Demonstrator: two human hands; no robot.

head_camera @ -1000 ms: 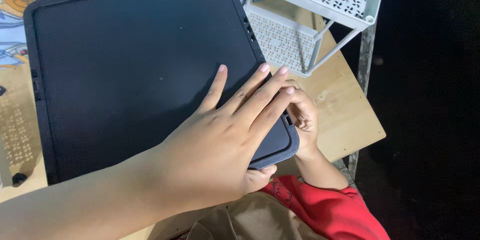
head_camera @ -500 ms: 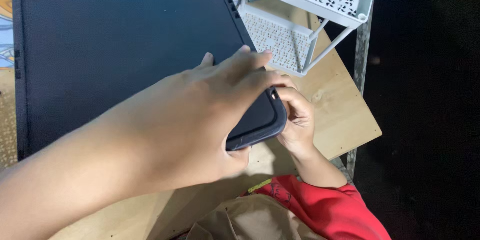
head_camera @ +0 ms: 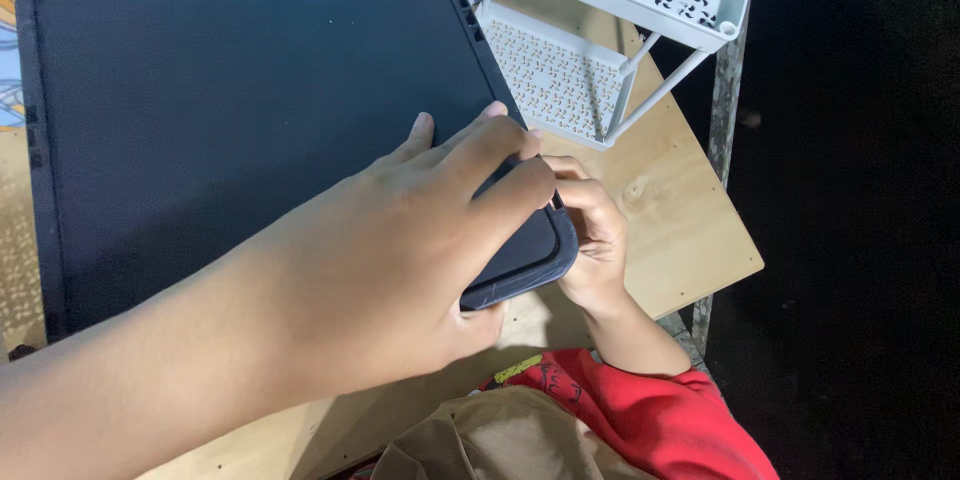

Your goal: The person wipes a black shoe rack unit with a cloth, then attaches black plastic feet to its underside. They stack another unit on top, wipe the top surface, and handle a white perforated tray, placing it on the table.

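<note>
A large dark flat panel (head_camera: 230,100) with a raised rim and rounded corners lies on a wooden table (head_camera: 685,230). My left hand (head_camera: 400,250) covers its near right corner, with the fingers curled on top and the thumb tucked under the near edge. My right hand (head_camera: 597,240) is at the panel's right edge just beside that corner. Its fingers are bent onto the rim next to my left fingertips. The two hands touch at the corner. The part of the rim under the fingers is hidden.
A white perforated metal rack (head_camera: 620,0) with two shelves stands on the table just right of the panel's far side. The table's right edge drops to a dark floor (head_camera: 860,240). My red sleeve (head_camera: 650,420) and tan cloth (head_camera: 480,440) are below.
My left hand went from flat with spread fingers to curled over the corner. My right hand has closed in on the rim. The panel sits slightly further left in view.
</note>
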